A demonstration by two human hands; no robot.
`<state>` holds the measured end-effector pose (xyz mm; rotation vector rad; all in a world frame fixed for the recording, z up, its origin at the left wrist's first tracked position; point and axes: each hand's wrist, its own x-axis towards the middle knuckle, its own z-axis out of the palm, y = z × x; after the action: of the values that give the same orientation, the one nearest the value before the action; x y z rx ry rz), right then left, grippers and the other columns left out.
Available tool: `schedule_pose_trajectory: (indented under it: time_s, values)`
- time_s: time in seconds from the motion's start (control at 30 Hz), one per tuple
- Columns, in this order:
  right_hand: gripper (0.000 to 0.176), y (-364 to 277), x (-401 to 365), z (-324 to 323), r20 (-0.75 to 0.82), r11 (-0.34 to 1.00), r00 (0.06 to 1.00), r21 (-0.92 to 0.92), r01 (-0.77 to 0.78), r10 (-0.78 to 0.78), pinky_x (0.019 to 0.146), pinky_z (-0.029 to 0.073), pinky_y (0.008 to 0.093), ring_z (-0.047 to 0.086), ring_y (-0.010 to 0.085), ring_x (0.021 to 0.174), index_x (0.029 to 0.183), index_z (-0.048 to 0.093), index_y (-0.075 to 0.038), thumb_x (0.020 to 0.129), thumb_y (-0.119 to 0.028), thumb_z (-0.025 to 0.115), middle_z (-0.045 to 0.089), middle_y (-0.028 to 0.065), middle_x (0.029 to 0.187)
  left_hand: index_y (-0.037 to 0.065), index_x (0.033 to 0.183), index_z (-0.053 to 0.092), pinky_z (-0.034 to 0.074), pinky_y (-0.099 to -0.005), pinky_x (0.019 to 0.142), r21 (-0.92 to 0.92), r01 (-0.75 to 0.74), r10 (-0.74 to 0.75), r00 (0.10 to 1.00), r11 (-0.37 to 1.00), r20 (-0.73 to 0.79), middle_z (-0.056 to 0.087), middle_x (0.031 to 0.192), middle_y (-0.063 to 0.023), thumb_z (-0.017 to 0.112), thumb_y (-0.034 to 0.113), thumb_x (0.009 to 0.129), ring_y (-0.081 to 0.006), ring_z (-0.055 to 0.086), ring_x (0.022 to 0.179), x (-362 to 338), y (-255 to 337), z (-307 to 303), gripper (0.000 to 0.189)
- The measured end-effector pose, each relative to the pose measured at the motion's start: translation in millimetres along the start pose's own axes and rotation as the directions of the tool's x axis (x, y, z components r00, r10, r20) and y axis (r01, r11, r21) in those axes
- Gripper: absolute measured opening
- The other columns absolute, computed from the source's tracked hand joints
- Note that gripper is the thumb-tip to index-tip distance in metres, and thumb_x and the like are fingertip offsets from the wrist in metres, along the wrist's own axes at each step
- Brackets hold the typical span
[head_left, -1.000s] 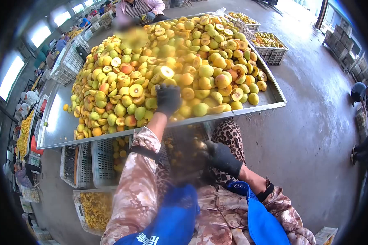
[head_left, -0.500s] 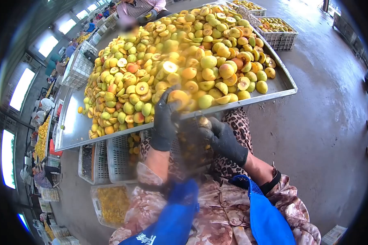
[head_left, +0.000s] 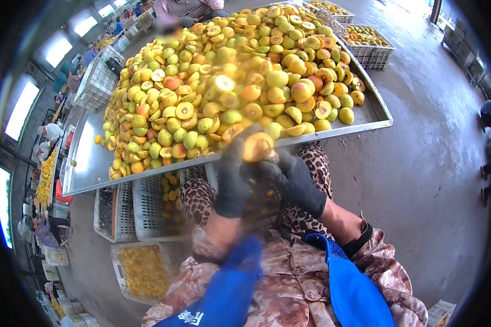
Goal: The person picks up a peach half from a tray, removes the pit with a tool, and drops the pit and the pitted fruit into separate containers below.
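My left hand (head_left: 232, 180), in a dark glove, is closed on a yellow peach half (head_left: 257, 147), its cut face up. My right hand (head_left: 297, 185), gloved too, is closed close against the half's lower right side. What its fingers hold is hidden and blurred. Both hands are just below the near edge of a metal-rimmed table (head_left: 360, 127). A large heap of whole-looking and halved yellow-green peaches (head_left: 185, 110) covers much of that table. A smear on the lens blurs the area round my hands.
Plastic crates (head_left: 148, 210) stand under the table, and a tray of yellow pieces (head_left: 144, 270) lies on the floor at lower left. A fruit-filled crate (head_left: 370, 54) is beyond the right corner. Another person (head_left: 188, 8) is at the far side. More workers and tables line the left.
My left hand has moved right and down, bringing the peach half lower, beside my right hand. The pale round thing seen at my right fingers is now hidden. The view has shifted slightly.
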<state>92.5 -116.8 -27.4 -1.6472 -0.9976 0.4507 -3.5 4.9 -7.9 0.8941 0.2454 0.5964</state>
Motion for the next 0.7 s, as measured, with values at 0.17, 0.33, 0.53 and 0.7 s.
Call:
schedule_pose_trajectory:
  time_s: [0.17,0.33,0.53,0.7]
  values:
    - [0.038,13.2,-3.2,20.9,0.091,0.987,0.996,0.162,-0.006,-0.009,0.077,0.052,0.0514,0.068,0.0470,0.091,0.115,0.060,-0.001,0.099,-0.035,0.064,0.069,0.0266,0.094,-0.002,0.124,0.061,0.061,-0.0381,0.079,-0.257,0.134,-0.114,0.989,0.957,0.091,0.067,0.117,-0.0234,0.041,0.044,0.111,-0.0302,0.070,0.098,2.2,6.9,-11.9,0.052]
    - [0.038,17.3,-13.6,23.4,0.127,0.989,0.992,0.148,-0.003,-0.016,0.079,0.053,0.0492,0.068,0.0464,0.092,0.120,0.058,0.001,0.100,-0.031,0.063,0.069,0.0279,0.097,0.003,0.107,0.063,0.049,-0.0236,0.055,0.016,0.023,-0.020,0.984,1.000,-0.175,0.067,0.095,-0.0139,0.052,0.049,0.105,-0.0183,0.062,0.066,-3.1,6.1,17.8,0.048]
    - [0.041,28.6,-18.6,30.0,0.157,0.970,0.987,0.242,-0.023,-0.016,0.086,0.053,0.0414,0.069,0.0331,0.098,0.125,0.058,0.002,0.101,-0.030,0.062,0.070,0.0221,0.105,0.001,0.090,0.070,0.050,-0.0265,0.060,0.356,-0.053,0.130,0.972,0.933,-0.195,0.071,0.085,-0.0092,0.053,0.039,0.105,-0.0136,0.063,0.069,-2.4,2.4,11.5,0.044]
    - [0.041,11.0,-23.8,26.1,0.325,0.808,0.935,0.509,-0.298,0.140,0.089,0.051,0.0349,0.061,0.0160,0.104,0.124,0.061,0.002,0.104,-0.034,0.059,0.068,0.0078,0.112,-0.004,0.096,0.072,0.056,-0.0314,0.078,0.471,-0.077,0.201,0.955,0.879,-0.218,0.073,0.090,-0.0119,0.052,0.031,0.109,-0.0176,0.069,0.082,-10.6,8.2,17.8,0.042]
